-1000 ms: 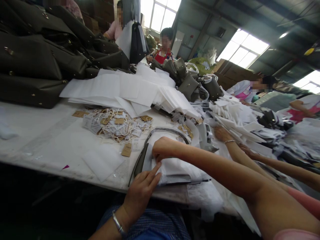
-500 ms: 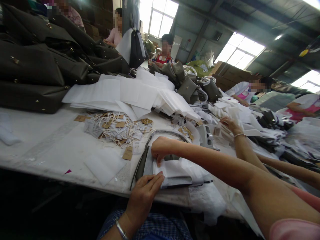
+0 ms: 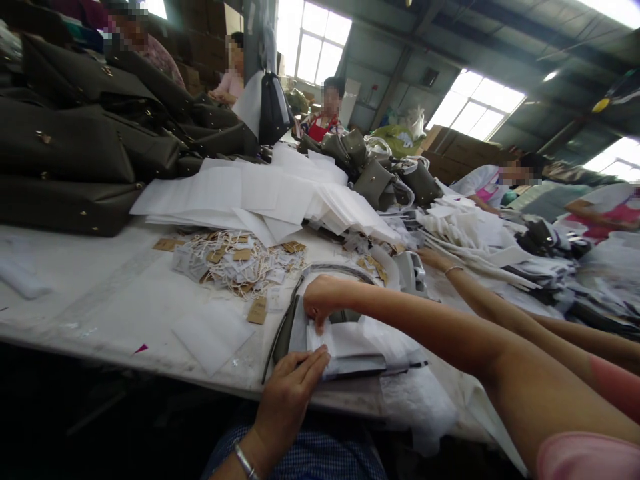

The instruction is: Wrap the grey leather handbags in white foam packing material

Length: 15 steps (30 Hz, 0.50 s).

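Observation:
A dark olive handbag [image 3: 283, 331] lies at the table's front edge, its handle [image 3: 345, 268] arched on the far side. White wrapping [image 3: 357, 340] covers much of its upper face. My left hand [image 3: 295, 380], a silver bangle on its wrist, rests with straight fingers on the wrapping's near edge; its underside is hidden. My right hand [image 3: 323, 300] reaches in from the right, bent at the wrist. Its fingers are curled down and closed at the wrapping's left end, apparently pinching it; the fingertips are partly hidden.
String tags [image 3: 240, 263] lie heaped beyond the bag, with white sheets [image 3: 225, 187] stacked behind them. Dark handbags [image 3: 60, 147] are piled on the left. A co-worker's braceleted arm [image 3: 475, 293] reaches in at right. One loose white sheet [image 3: 213, 340] lies left of my hands.
The co-worker's braceleted arm on the right has dropped lower and slid left over the white material. My two hands have kept almost the same place on the bag.

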Tool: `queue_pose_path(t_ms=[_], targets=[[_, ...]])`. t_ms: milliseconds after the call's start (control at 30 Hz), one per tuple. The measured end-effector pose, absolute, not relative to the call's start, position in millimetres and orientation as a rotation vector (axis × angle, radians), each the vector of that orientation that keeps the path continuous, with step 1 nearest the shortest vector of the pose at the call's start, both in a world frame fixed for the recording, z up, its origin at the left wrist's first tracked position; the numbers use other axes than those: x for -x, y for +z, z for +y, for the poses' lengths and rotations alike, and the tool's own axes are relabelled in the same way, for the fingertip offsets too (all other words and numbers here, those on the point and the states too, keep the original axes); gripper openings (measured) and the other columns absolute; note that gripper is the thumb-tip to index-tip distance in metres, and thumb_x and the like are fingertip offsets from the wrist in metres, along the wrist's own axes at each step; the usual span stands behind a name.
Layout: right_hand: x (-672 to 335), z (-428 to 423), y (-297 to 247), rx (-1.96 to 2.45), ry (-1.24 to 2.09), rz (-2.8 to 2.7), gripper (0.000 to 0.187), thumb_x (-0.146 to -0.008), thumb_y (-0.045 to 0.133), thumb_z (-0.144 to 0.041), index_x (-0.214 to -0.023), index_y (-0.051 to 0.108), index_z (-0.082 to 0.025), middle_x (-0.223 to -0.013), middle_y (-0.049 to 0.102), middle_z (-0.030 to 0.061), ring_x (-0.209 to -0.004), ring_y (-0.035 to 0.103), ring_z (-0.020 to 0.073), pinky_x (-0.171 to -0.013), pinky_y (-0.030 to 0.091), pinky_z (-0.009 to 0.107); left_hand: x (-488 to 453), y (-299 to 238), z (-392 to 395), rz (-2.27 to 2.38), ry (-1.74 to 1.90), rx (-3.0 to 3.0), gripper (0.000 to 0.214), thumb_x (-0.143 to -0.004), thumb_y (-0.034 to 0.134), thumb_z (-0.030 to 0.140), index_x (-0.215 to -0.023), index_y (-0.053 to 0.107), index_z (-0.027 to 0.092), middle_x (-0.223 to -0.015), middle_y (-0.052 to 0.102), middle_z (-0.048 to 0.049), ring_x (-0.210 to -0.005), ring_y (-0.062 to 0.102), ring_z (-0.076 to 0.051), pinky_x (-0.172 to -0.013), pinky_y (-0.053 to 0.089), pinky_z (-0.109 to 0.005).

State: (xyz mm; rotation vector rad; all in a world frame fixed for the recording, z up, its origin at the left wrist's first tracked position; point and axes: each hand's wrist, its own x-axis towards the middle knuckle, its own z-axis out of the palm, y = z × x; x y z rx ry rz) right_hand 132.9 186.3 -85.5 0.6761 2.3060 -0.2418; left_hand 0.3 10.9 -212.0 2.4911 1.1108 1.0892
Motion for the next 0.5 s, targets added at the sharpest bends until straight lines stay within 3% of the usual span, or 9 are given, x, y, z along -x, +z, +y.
queue_pose_path(t_ms=[200, 500], targets=[[-131.4, 193.6, -89.4, -0.653, -0.342, 2.256, 0.016, -0.077, 0.078, -0.039, -0.084, 0.079, -0.024, -0.073, 0.073, -0.002, -0.063, 0.061, 0.0146, -0.055, 0.031, 0.026, 0.4, -209.1, 12.0, 1.094, 1.111, -2.501, 0.05, -0.093, 0.044, 0.0, -0.137, 0.053, 0.02, -0.132, 0.064, -0.0005, -0.104, 0.06, -0.018, -0.091, 0.056, -0.034], [-135.1, 195.3, -89.1, -0.67, -0.339, 2.298, 0.024, -0.079, 0.077, -0.045, -0.09, 0.08, -0.024, -0.076, 0.074, 0.001, -0.06, 0.056, 0.0151, -0.053, 0.029, 0.028, 0.2, -205.8, 12.8, 1.084, 1.139, -2.482, 0.049, -0.092, 0.045, 0.001, -0.137, 0.054, 0.02, -0.131, 0.065, -0.0021, -0.102, 0.061, -0.018, -0.09, 0.058, -0.034]])
